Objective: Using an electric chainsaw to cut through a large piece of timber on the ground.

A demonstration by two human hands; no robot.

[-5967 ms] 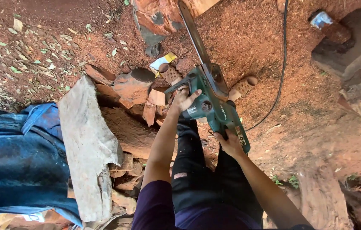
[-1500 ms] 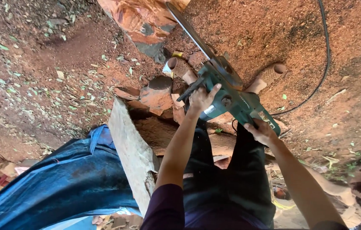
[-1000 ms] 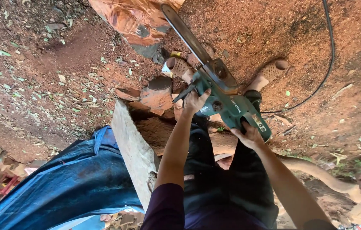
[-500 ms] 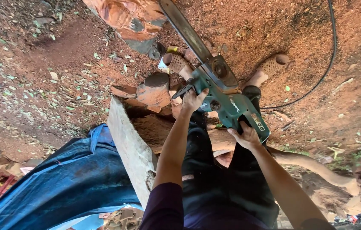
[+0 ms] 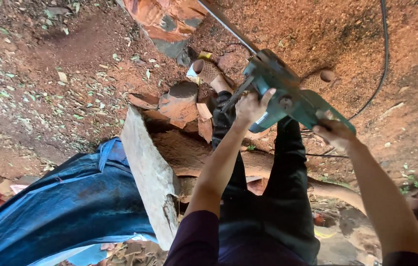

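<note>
Head view: green chainsaw (image 5: 288,98) sits right of centre, its guide bar (image 5: 228,27) running up to the top edge of the frame. Left hand (image 5: 251,106) is clenched around the front handle; right hand (image 5: 334,134) is wrapped over the rear grip, likely to steady the long bar. Black power cable (image 5: 379,74) curves down the upper right, clear of the bar. Pale wood slab (image 5: 147,172) stands on edge lower left against a blue tarp (image 5: 61,207). Reddish log (image 5: 162,19) lies at top centre beside the bar tip. Open sawdust ground (image 5: 317,29) fills the upper right.
</note>
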